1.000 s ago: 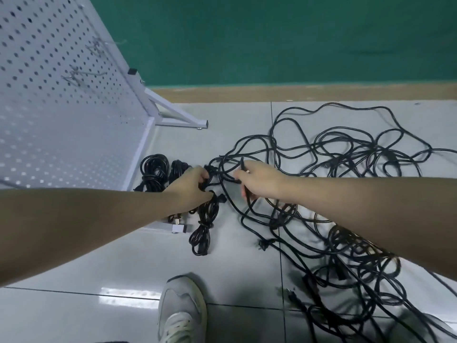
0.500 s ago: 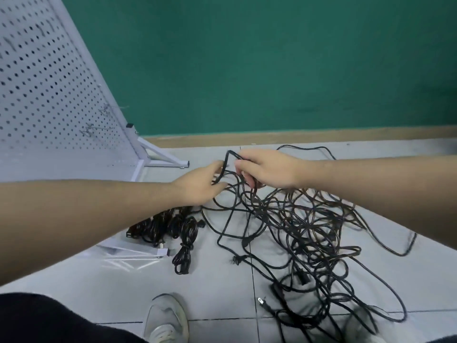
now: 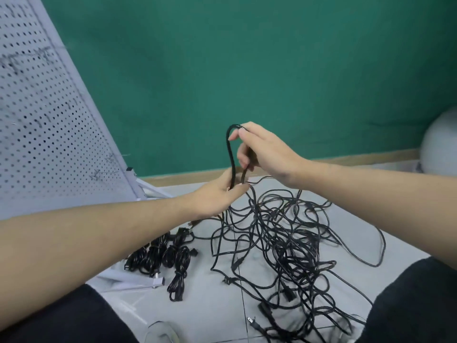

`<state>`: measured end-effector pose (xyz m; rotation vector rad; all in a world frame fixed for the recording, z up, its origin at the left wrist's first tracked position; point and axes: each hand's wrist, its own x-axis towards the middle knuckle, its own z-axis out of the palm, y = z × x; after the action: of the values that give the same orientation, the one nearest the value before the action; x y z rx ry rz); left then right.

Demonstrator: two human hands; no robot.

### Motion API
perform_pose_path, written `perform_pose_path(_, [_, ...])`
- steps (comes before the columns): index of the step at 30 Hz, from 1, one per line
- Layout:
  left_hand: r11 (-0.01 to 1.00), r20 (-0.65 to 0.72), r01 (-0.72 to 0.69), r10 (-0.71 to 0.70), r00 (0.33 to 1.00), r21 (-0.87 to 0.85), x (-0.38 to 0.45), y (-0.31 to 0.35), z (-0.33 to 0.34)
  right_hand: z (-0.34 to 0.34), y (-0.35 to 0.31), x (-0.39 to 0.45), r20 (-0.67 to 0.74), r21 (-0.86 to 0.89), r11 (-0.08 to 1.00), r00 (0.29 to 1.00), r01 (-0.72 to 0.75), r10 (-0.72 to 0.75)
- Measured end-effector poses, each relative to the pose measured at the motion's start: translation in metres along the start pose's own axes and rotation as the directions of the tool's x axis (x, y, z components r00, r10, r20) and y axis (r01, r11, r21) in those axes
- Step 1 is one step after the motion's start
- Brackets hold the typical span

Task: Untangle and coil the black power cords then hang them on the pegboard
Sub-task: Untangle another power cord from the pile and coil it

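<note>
A big tangle of black power cords (image 3: 279, 243) sprawls over the grey tiled floor. One black cord (image 3: 230, 154) rises from it in a narrow loop between my hands. My right hand (image 3: 264, 152) pinches the top of the loop and its right strand. Lower down, my left hand (image 3: 217, 196) grips the same cord where it leaves the pile. Several coiled, tied cords (image 3: 163, 256) lie at the foot of the white pegboard (image 3: 44, 129), which carries wire hooks (image 3: 103, 169).
The pegboard's white stand foot (image 3: 138, 280) runs along the floor beside the coils. A green wall with a wooden skirting stands behind. A grey ball (image 3: 437, 149) sits at the far right. My dark-trousered knees and a shoe tip fill the bottom edge.
Both hands have risen from the floor, lifting a loop of cord out of the tangle. The view has tilted upward, and my right hand has climbed above the left.
</note>
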<state>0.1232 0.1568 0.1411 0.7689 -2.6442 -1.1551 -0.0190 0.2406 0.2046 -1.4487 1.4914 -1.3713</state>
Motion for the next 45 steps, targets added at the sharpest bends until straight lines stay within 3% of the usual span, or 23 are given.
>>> perform_pose_path(4, [0.998, -0.066, -0.036, 0.039, 0.997, 0.055, 0.008, 0.019, 0.005, 0.004, -0.018, -0.005, -0.014, 0.182, 0.983, 1.000, 0.020, -0.018])
perform_pose_path(7, [0.989, -0.183, -0.001, -0.026, 0.983, -0.146, 0.011, 0.031, 0.008, -0.001, -0.027, -0.003, -0.205, 0.112, 0.993, 0.979, 0.033, -0.010])
perform_pose_path(10, [0.965, -0.306, 0.000, -0.083, 0.949, -0.261, 0.018, 0.044, 0.005, -0.011, -0.020, 0.005, -0.315, 0.136, 0.989, 0.944, -0.058, 0.098])
perform_pose_path(12, [0.900, -0.346, -0.020, -0.147, 0.927, -0.436, 0.022, 0.055, -0.003, -0.017, -0.002, 0.005, -0.255, 0.146, 0.971, 0.941, -0.187, 0.220])
perform_pose_path(14, [0.805, -0.384, -0.075, -0.197, 0.902, -0.589, 0.027, 0.063, -0.013, -0.022, 0.018, -0.002, -0.076, -0.138, 0.945, 0.955, -0.295, 0.287])
perform_pose_path(16, [0.671, -0.391, -0.135, -0.247, 0.886, -0.729, 0.029, 0.074, -0.020, -0.022, 0.030, -0.010, 0.135, -0.376, 0.884, 0.927, -0.279, 0.350])
perform_pose_path(18, [0.509, -0.369, -0.180, -0.300, 0.880, -0.842, 0.030, 0.086, -0.026, -0.016, 0.036, -0.013, 0.259, -0.398, 0.879, 0.886, -0.264, 0.384])
perform_pose_path(22, [0.178, -0.301, -0.250, -0.383, 0.874, -0.952, 0.031, 0.101, -0.036, -0.007, 0.051, -0.006, 0.170, -0.445, 0.855, 0.913, -0.265, 0.372])
perform_pose_path(25, [0.128, -0.307, -0.280, -0.394, 0.866, -0.952, 0.030, 0.105, -0.045, -0.011, 0.058, -0.005, 0.150, -0.538, 0.813, 0.923, -0.225, 0.354])
perform_pose_path(27, [0.243, -0.357, -0.280, -0.385, 0.851, -0.929, 0.029, 0.103, -0.050, -0.013, 0.057, -0.006, 0.147, -0.530, 0.819, 0.928, -0.219, 0.343])
perform_pose_path(29, [0.475, -0.382, -0.190, -0.348, 0.856, -0.859, 0.027, 0.094, -0.052, -0.017, 0.060, -0.003, 0.095, -0.531, 0.815, 0.939, -0.234, 0.331])
perform_pose_path(31, [0.690, -0.301, 0.011, -0.329, 0.895, -0.724, 0.024, 0.081, -0.049, -0.021, 0.062, 0.000, 0.040, -0.472, 0.842, 0.948, -0.261, 0.316])
perform_pose_path(34, [0.854, -0.219, 0.269, -0.395, 0.892, -0.445, 0.018, 0.057, -0.039, -0.023, 0.061, 0.001, -0.034, -0.248, 0.923, 0.954, -0.295, 0.296])
perform_pose_path(35, [0.906, -0.275, 0.272, -0.365, 0.889, -0.323, 0.017, 0.051, -0.036, -0.023, 0.059, 0.001, -0.062, -0.112, 0.941, 0.948, -0.319, 0.313])
perform_pose_path(37, [0.990, -0.425, 0.135, -0.137, 0.895, -0.035, 0.018, 0.041, -0.031, -0.023, 0.054, 0.003, -0.086, 0.136, 0.933, 0.934, -0.333, 0.346])
perform_pose_path(39, [0.992, -0.502, -0.049, 0.101, 0.859, 0.115, 0.020, 0.038, -0.029, -0.025, 0.051, 0.005, -0.090, 0.151, 0.935, 0.937, -0.322, 0.337])
perform_pose_path(41, [0.932, -0.510, -0.209, 0.339, 0.791, 0.295, 0.023, 0.037, -0.028, -0.025, 0.048, 0.006, -0.081, 0.022, 0.952, 0.949, -0.305, 0.306])
perform_pose_path(43, [0.773, -0.374, -0.307, 0.562, 0.738, 0.555, 0.028, 0.034, -0.029, -0.022, 0.040, 0.003, -0.056, -0.170, 0.951, 0.966, -0.260, 0.254])
perform_pose_path(45, [0.586, -0.207, -0.332, 0.666, 0.716, 0.739, 0.033, 0.033, -0.033, -0.017, 0.029, -0.001, -0.002, -0.417, 0.892, 0.982, -0.173, 0.190])
